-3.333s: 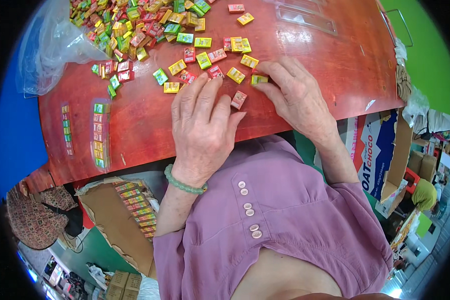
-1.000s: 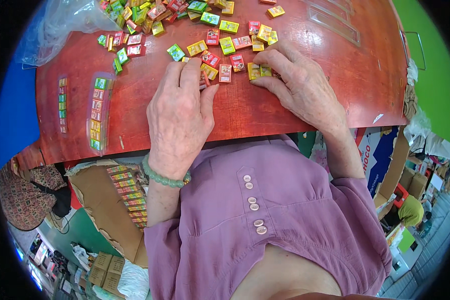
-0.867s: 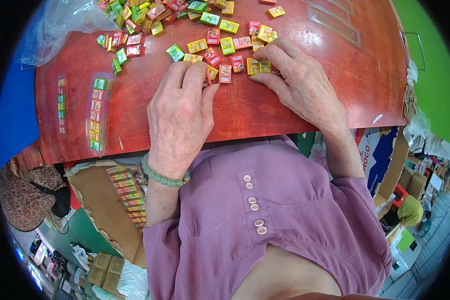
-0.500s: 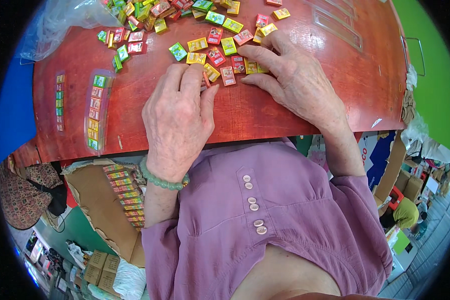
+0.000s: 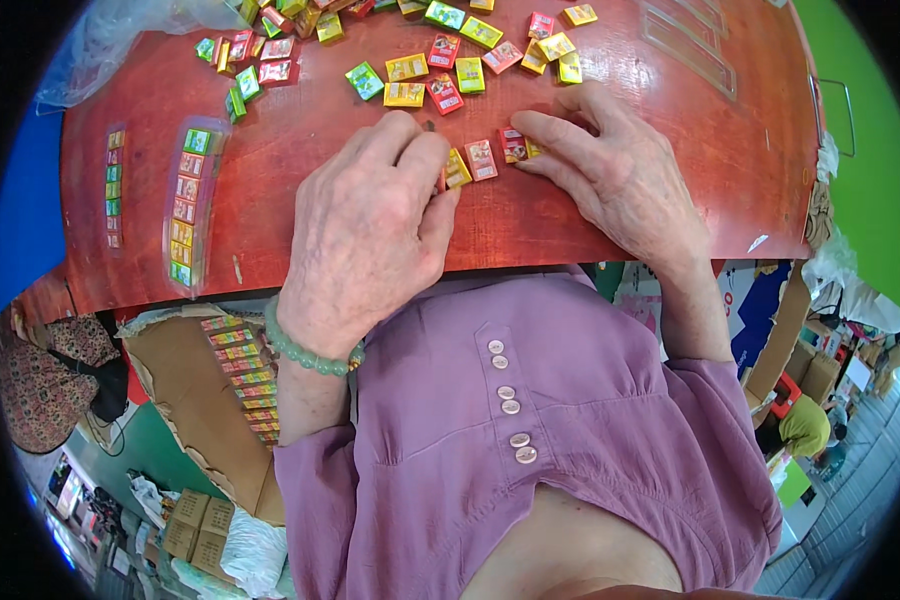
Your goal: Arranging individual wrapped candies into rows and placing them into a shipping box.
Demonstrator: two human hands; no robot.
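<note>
The red packet [image 5: 513, 146] was located near the middle of the bench's near edge, between thumb and forefinger of the right hand [image 5: 615, 165]; that grip was pinched on it, with a yellow packet partly hidden behind it. The fingers of the left hand [image 5: 365, 210] covered a second, mostly hidden packet; whether that grip was clamped could not be told. Between the hands, a pink packet [image 5: 481, 160] stood beside another yellow one, with a gap before the right-hand pair.

Completed, by appearance: one filled tray [image 5: 183, 205] and one narrower filled strip [image 5: 114, 190] near the left edge, plus stacked filled rows [image 5: 240, 370] in a cardboard box [image 5: 175, 370] below the near edge. Outstanding, as judged: the short row in hand, loose packets [image 5: 405, 68] beyond it, a pile at the far edge, and clear trays [image 5: 690, 45] with no packets visible, toward the far right corner.

The bench [image 5: 370, 270] was red and glossy. A plastic bag [image 5: 110, 65] lay at its far left corner. Stacked cartons [image 5: 195, 525] stood beyond the box; a person [image 5: 805, 428] in yellow-green was at far right.
</note>
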